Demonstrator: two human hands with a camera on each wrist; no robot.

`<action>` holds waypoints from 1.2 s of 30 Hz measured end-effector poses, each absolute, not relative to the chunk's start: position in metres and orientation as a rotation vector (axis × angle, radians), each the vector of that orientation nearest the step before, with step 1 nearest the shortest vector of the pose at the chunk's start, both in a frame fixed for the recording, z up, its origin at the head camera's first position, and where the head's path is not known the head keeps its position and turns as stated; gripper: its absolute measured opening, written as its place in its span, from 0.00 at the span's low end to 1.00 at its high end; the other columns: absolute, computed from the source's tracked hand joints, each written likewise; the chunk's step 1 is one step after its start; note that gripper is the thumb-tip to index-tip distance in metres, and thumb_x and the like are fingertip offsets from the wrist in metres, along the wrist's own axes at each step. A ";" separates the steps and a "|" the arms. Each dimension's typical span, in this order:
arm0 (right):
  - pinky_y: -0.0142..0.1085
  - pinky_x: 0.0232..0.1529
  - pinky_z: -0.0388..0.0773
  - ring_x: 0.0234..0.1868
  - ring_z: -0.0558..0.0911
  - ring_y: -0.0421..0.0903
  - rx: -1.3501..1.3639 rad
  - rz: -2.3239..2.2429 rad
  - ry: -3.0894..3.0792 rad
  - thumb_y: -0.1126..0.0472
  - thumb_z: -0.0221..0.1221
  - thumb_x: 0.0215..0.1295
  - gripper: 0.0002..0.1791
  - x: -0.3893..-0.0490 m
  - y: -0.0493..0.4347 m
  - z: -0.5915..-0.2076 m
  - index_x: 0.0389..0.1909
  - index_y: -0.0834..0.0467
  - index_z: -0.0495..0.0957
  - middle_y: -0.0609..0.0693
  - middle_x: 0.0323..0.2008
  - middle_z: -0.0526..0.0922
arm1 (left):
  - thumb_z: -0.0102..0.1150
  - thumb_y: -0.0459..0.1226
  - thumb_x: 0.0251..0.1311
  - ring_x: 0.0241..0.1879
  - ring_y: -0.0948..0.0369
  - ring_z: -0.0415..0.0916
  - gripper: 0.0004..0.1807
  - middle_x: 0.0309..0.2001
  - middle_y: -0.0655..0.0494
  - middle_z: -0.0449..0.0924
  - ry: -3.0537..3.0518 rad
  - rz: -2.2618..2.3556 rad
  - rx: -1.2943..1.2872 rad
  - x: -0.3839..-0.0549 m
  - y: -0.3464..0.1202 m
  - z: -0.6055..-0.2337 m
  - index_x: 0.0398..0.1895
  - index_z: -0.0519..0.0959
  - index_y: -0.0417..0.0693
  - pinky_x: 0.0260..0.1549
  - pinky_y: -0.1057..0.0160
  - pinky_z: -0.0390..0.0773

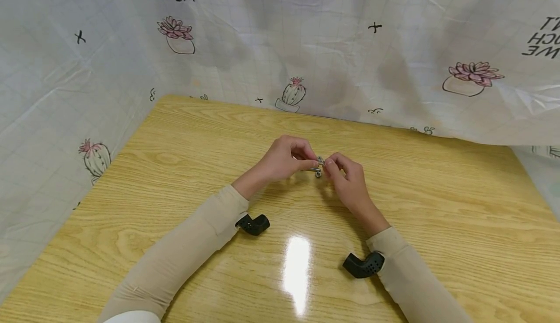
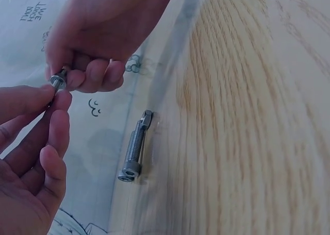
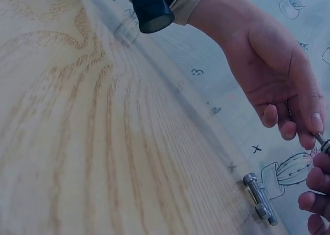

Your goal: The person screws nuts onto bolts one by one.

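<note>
My left hand pinches the thin shank of a small metal bolt between thumb and fingertips, above the table. At the bolt's other end the thumb and curled fingers of my right hand grip a small metal piece. A shiny round, washer-like part shows between the two hands in the left wrist view; the fingers partly cover what lies behind it. Just below the hands, silver socket-head bolts lie side by side on the table, with a hex nut against them.
The wood-grain table reaches to a pale printed curtain at the back and left. Black camera mounts sit on both sleeved wrists. A bright light reflection lies on the table's near part.
</note>
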State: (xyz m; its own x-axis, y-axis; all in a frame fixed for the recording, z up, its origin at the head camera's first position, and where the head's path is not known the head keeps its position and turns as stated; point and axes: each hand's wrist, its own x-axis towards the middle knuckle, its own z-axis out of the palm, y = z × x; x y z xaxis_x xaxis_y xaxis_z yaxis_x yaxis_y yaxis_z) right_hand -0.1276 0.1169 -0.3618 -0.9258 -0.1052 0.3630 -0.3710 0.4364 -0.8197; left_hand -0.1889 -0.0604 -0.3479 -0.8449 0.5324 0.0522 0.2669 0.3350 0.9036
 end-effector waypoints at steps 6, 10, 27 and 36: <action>0.28 0.28 0.65 0.22 0.68 0.43 0.379 1.470 -2.467 0.67 0.44 0.75 0.18 -0.127 0.115 -0.362 0.26 0.72 0.74 0.68 0.21 0.73 | 0.68 0.36 0.56 0.32 0.62 0.80 0.03 0.33 0.57 0.85 2.336 1.510 0.721 -0.188 -0.061 -0.349 0.28 0.84 0.50 0.33 0.66 0.79; 0.29 0.32 0.70 0.26 0.73 0.52 0.387 1.497 -2.439 0.68 0.46 0.74 0.12 -0.125 0.115 -0.363 0.36 0.71 0.76 0.67 0.28 0.78 | 0.68 0.37 0.57 0.32 0.58 0.80 0.03 0.31 0.57 0.84 2.342 1.528 0.681 -0.188 -0.063 -0.350 0.28 0.84 0.50 0.29 0.66 0.77; 0.30 0.31 0.69 0.25 0.72 0.54 0.402 1.519 -2.426 0.68 0.48 0.72 0.14 -0.125 0.113 -0.366 0.29 0.72 0.75 0.66 0.24 0.76 | 0.68 0.37 0.57 0.32 0.62 0.80 0.02 0.33 0.57 0.85 2.337 1.521 0.757 -0.188 -0.065 -0.351 0.29 0.84 0.50 0.35 0.66 0.79; 0.29 0.28 0.66 0.22 0.69 0.41 0.358 1.469 -2.458 0.67 0.44 0.75 0.19 -0.125 0.111 -0.365 0.24 0.70 0.74 0.60 0.19 0.73 | 0.69 0.36 0.56 0.33 0.63 0.81 0.02 0.34 0.57 0.85 2.328 1.512 0.787 -0.186 -0.065 -0.351 0.28 0.84 0.50 0.38 0.66 0.80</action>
State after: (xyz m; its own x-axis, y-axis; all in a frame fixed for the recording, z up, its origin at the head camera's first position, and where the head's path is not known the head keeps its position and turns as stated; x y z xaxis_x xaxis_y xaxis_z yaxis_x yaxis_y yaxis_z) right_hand -0.1247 0.1111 -0.3653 -0.9372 -0.0786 0.3399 -0.3366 0.4599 -0.8217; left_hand -0.1862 -0.0648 -0.3506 -0.8212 0.5654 0.0769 0.3001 0.3133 0.9010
